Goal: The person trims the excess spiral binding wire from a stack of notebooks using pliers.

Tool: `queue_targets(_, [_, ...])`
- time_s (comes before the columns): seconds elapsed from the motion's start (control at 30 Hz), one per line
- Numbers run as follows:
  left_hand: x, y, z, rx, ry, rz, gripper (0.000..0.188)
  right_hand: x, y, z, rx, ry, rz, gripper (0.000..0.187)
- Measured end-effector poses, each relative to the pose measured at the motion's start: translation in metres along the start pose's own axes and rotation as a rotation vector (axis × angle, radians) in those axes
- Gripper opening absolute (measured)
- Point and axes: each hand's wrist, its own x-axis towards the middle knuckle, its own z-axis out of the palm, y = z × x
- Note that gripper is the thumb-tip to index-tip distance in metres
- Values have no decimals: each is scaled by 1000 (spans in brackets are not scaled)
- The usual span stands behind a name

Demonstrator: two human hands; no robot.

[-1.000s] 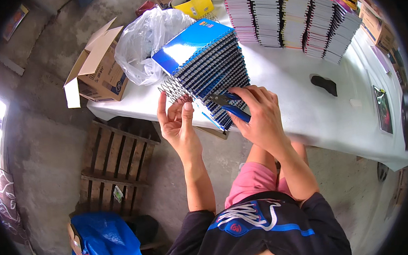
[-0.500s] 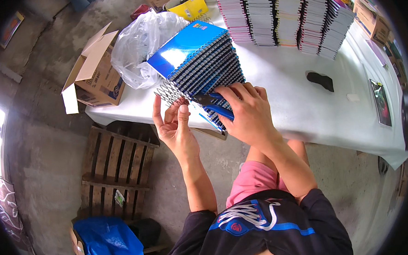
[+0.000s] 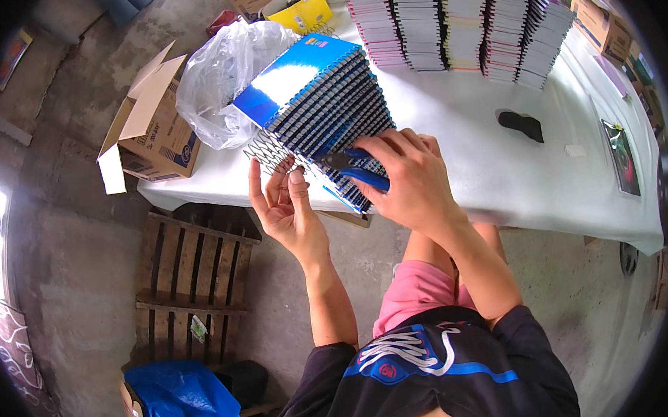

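Note:
A leaning stack of blue spiral-bound notebooks (image 3: 309, 96) rests on the near left part of a white table (image 3: 483, 163). My left hand (image 3: 282, 202) is open under the wire spirals at the stack's lower end, fingertips touching the coils. My right hand (image 3: 408, 178) grips a blue-handled plier-like tool (image 3: 354, 168), whose dark tip is pressed against the spirals of the lowest notebooks.
Taller stacks of notebooks (image 3: 460, 21) line the table's far side. A clear plastic bag (image 3: 225, 71), a yellow box (image 3: 301, 10) and a small black object (image 3: 521, 123) lie on the table. An open cardboard box (image 3: 152, 127), a wooden pallet (image 3: 190, 280) and a blue bag (image 3: 185, 401) sit on the floor.
My right hand with the tool has slid slightly down the spirals. My left hand has stayed under the coils, fingers shifting a little.

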Motion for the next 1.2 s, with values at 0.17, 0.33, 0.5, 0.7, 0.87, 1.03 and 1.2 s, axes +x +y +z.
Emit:
queue_targets(0.17, [0,2,3,-45,-10,-39,55,6,0,0,-31,7,15,44])
queue_targets(0.33, [3,1,2,-55,-20,-41,57,9,-8,1,-35,-66,43,38])
queue_targets(0.5, [3,-2,3,-77,-23,-42,55,10,-5,4,14,3,-2,37])
queue_targets(0.7, [3,-6,-2,-111,-10,-25,49,9,-2,12,95,-18,17,31])
queue_targets(0.87, [-5,0,1,-147,26,-111,44,8,1,17,48,39,-11,29])
queue_targets(1.03, [-16,4,12,148,102,128,49,8,-1,11,-23,26,1,30])
queue_targets(1.2, [-20,-14,13,393,118,593,55,9,-1,12,-75,66,-68,35])
